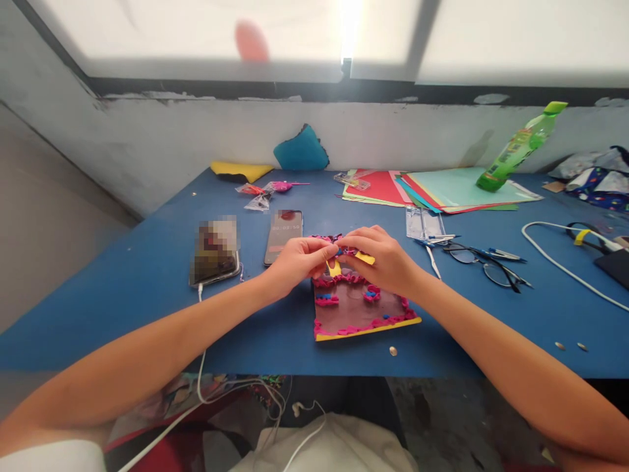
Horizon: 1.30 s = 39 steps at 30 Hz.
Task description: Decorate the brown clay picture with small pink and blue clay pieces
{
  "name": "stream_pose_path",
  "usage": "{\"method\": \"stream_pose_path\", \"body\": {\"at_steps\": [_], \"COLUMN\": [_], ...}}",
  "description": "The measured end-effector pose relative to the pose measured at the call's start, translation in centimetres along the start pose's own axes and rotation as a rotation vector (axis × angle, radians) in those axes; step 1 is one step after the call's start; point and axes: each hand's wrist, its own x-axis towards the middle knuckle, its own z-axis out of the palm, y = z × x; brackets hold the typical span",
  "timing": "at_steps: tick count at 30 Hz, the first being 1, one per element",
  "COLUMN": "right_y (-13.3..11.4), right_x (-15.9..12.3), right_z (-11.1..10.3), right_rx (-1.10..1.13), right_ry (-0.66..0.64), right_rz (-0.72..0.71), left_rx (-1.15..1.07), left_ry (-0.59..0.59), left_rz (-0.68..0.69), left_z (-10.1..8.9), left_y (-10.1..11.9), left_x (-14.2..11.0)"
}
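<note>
A brown panel (346,313) with pink ruffled trim, small blue bits and a yellow front edge lies on the blue table. Over its far part, my left hand (305,259) is closed, thumb and forefinger pinched together at a small blue bit. My right hand (382,257) meets it from the other side, its fingers bent over the pink trim and a yellow piece (364,258). What the right fingertips grip is hidden. Another yellow piece (334,268) shows between the hands. Nearer me on the panel is a pink ruffled ring (372,293) with a blue centre.
A phone (284,236) lies just beyond my left hand, with a charging device (215,252) further left. Eyeglasses (484,263), pens and a white cable (565,278) are to the right. Coloured sheets (457,188) and a tilted green bottle (521,151) stand behind.
</note>
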Motion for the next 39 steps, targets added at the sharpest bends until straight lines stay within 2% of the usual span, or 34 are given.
{"method": "stream_pose_path", "body": {"at_steps": [8, 10, 11, 14, 17, 20, 23, 27, 39], "right_y": [-1.4, -2.1, -2.3, -2.5, -1.3, 0.8, 2.8, 4.1, 3.2], "right_x": [-0.1, -0.1, 0.0, 0.1, 0.4, 0.7, 0.6, 0.3, 0.4], "right_z": [0.7, 0.4, 0.2, -1.0, -2.0, -2.1, -1.6, -1.1, -1.1], "right_rx": [0.059, 0.102, 0.128, 0.213, 0.194, 0.146, 0.194, 0.225, 0.237], "right_ry": [0.190, 0.250, 0.273, 0.356, 0.418, 0.374, 0.335, 0.320, 0.149], "right_rz": [-0.061, -0.037, 0.006, 0.236, 0.387, 0.449, 0.494, 0.541, 0.534], "left_rx": [0.050, 0.046, 0.040, -0.034, -0.099, -0.108, -0.090, -0.058, -0.016], "left_ry": [-0.046, -0.051, -0.037, 0.142, 0.193, 0.177, 0.173, 0.175, 0.139], "left_rz": [0.051, 0.077, 0.083, 0.052, 0.020, 0.022, 0.023, -0.003, 0.022], "left_z": [0.1, -0.2, -0.3, -1.0, -1.3, -1.0, -0.6, -0.4, -0.1], "left_y": [0.3, 0.5, 0.6, 1.0, 1.4, 1.6, 1.6, 1.4, 1.1], "left_x": [-0.3, -0.1, 0.1, 0.8, 1.1, 0.9, 0.5, 0.3, 0.0]}}
